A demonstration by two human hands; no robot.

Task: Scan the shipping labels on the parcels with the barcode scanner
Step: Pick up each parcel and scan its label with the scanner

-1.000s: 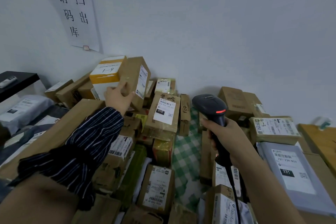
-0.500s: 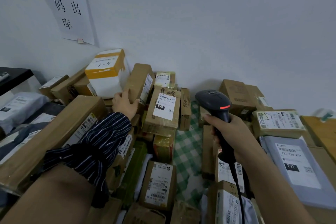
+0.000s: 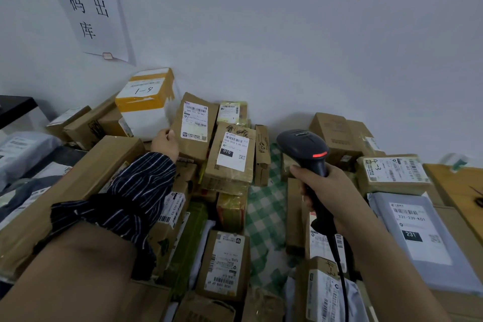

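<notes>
My right hand [image 3: 328, 191] grips the handle of a black barcode scanner [image 3: 304, 148] with a red light on its head, held above the parcels at centre right; its cable hangs down. My left hand [image 3: 165, 144] holds the left edge of a tilted brown box [image 3: 195, 125] near the back wall, its white shipping label [image 3: 196, 121] facing me. A box marked 010 [image 3: 231, 157] leans just right of it. The scanner head points toward these boxes from the right.
Parcels cover the surface: a white and orange box marked 1-9 [image 3: 146, 102] at the back, a long brown box [image 3: 65, 196] under my left arm, a grey bag marked 231 [image 3: 418, 235] at right. A green checked cloth [image 3: 264, 212] shows between them. A paper sign [image 3: 86, 5] hangs on the wall.
My left hand has turned and lowered the brown box so its label now faces me beside the 010 box. The scanner has stayed near the same place.
</notes>
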